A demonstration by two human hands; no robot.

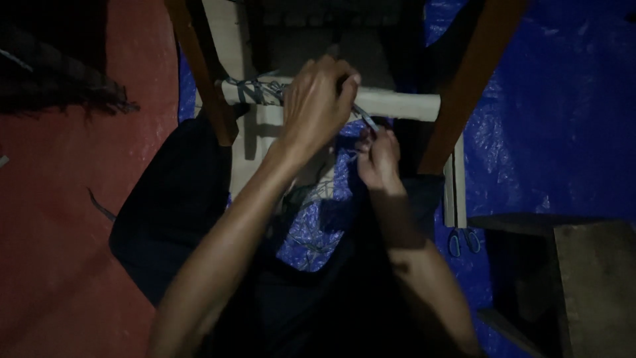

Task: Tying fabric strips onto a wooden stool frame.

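A dim view looks straight down at a person's two bare hands working over a pale, round horizontal wooden rail fixed between two slanting brown wooden frame legs.

The left hand reaches over the rail from the near side, its fingers curled closed and pinching a thin grey-blue strip of cord just above the rail's middle. The right hand sits just below and to the right of it, close under the rail, fingers bent and gripping the lower end of the same cord, which runs taut and slanted between the two hands.

To the left of the hands, more of this cord is wound in crossing turns around the rail near the left leg.

A crinkled blue plastic tarp lies under the frame and spreads to the right. A small pair of blue-handled scissors rests on the tarp, well apart from the hands, to the lower right. A red floor fills the left side. The person's dark clothing covers the lap below the arms.
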